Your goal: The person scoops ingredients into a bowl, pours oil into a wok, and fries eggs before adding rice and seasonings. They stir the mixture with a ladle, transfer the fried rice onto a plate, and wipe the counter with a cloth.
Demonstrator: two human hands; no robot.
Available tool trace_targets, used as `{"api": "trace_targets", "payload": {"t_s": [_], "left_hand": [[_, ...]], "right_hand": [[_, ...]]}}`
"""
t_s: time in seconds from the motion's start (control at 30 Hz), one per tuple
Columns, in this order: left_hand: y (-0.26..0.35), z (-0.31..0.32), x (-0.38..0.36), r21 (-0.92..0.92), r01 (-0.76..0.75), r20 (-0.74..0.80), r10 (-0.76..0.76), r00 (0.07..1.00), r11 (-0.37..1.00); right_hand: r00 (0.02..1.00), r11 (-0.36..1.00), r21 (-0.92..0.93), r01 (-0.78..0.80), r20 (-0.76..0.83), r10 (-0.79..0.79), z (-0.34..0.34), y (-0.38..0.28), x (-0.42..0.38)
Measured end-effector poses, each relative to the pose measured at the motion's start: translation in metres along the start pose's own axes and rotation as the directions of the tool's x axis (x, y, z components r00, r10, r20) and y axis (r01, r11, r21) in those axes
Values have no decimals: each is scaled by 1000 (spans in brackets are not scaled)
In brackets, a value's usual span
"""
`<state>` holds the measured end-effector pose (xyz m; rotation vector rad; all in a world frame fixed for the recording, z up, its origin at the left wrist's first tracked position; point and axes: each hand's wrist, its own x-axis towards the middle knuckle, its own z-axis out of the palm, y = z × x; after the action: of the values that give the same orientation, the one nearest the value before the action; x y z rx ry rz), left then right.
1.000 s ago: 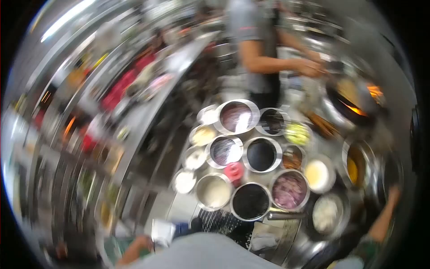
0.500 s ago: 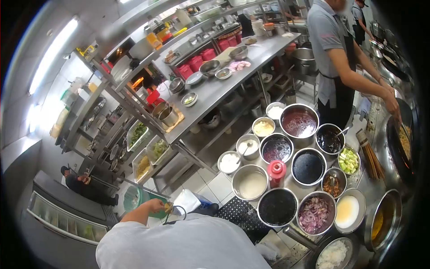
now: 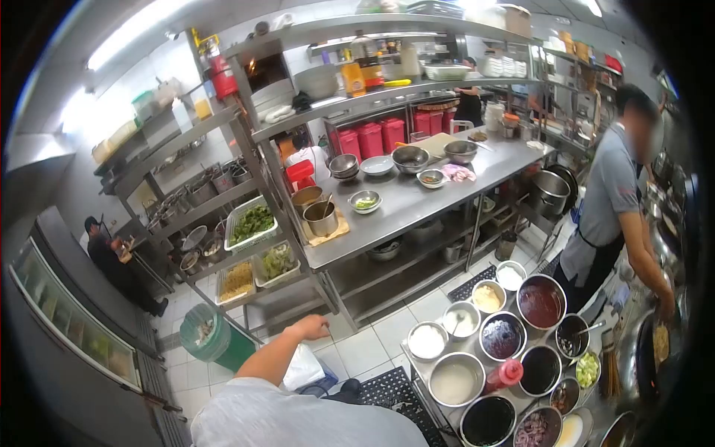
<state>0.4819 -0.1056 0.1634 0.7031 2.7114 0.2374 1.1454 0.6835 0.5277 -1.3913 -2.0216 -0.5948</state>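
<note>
My left hand (image 3: 310, 328) is stretched out over the tiled floor, with its fingers loosely curled together and nothing visible in them. Below it are a white bag (image 3: 302, 369) and a green bin (image 3: 229, 344). To the right, past my grey-white shirt, stand metal pots of sauces, among them a pale one (image 3: 456, 378) and a dark one (image 3: 488, 422). A red squeeze bottle (image 3: 506, 374) leans between them. My right hand is outside the view.
A long steel table (image 3: 417, 200) with bowls crosses the middle. Trays of greens (image 3: 252, 223) sit on a rack at left. A co-worker in a grey shirt (image 3: 605, 186) stands at the stove on the right; another person (image 3: 112, 261) is at far left.
The view has swung, so the table shows more fully and the pots sit lower right. My left hand appears further right and higher, and the yellowish item and dark cord beside it no longer show.
</note>
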Motion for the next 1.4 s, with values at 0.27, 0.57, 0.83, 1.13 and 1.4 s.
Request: {"api": "trace_targets", "payload": {"t_s": [0.27,0.57,0.83,1.13,1.4], "left_hand": [[-42,-353,84,57,-211,-786,174,593,976],[-114,-619,233,143,80,-860,84,504,987],[-141,-649,245,-120,256,-687,-266,676,959],[-145,-644,241,88,288,-646,-166,745,953],[-105,-548,164,95,-255,-824,220,522,962]], "right_hand": [[887,786,411,462,-202,-415,-133,-333,-9],[544,372,927,52,287,-789,-75,-742,-247],[388,365,876,-317,470,-793,-51,-797,-382],[355,361,854,-375,492,-795,-68,-809,-402],[293,115,781,-614,361,-885,-90,-856,-374]]}}
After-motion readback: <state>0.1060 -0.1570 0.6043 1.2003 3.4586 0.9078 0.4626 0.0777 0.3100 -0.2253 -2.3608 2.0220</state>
